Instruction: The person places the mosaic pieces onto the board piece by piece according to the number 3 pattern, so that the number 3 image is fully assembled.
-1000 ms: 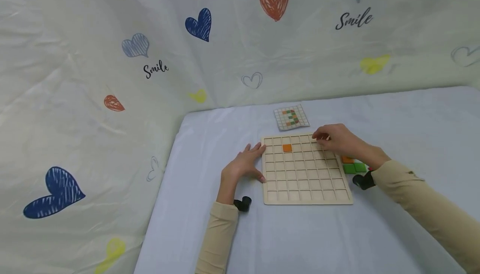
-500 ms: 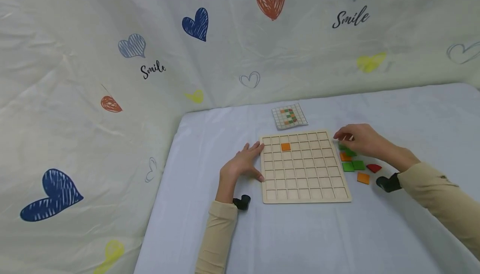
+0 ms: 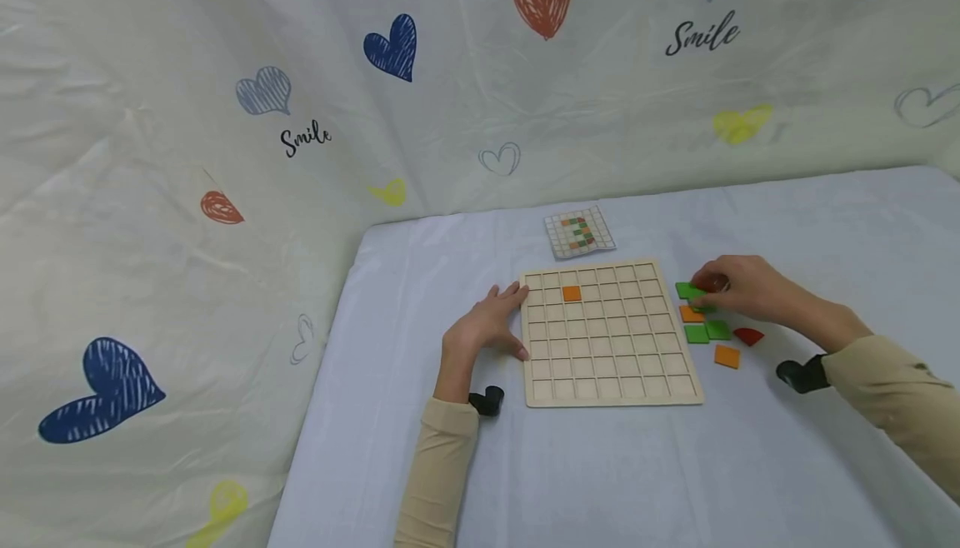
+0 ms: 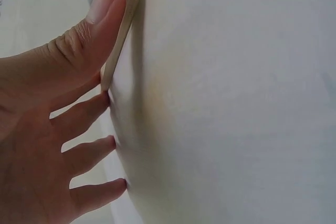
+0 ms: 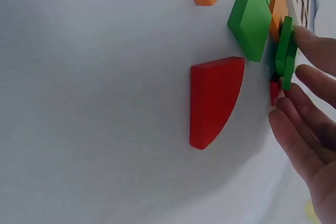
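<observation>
My left hand (image 3: 483, 323) lies with spread fingers along the left edge of a wooden grid board (image 3: 600, 348); in the left wrist view its thumb (image 4: 86, 40) touches the board's side. One orange square tile (image 3: 572, 293) sits in the board's second row. Right of the board, my right hand (image 3: 742, 286) pinches a green tile (image 5: 290, 59) between thumb and fingertips, close over other tiles. Part of a red piece (image 5: 274, 92) shows under those fingers. Nearby lie two green square tiles (image 3: 697, 334), orange tiles (image 3: 727, 356) and a red quarter-round piece (image 3: 747, 336).
Behind the board lies a small pattern card (image 3: 581, 236) with a coloured figure 3 on a grid. A white cloth (image 3: 615, 481) covers the table. A hanging sheet (image 3: 450, 115) printed with hearts stands behind and to the left.
My right hand has moved right, from over the board's upper right to the loose tiles, and now pinches a green one. My left hand stays at the board's left edge.
</observation>
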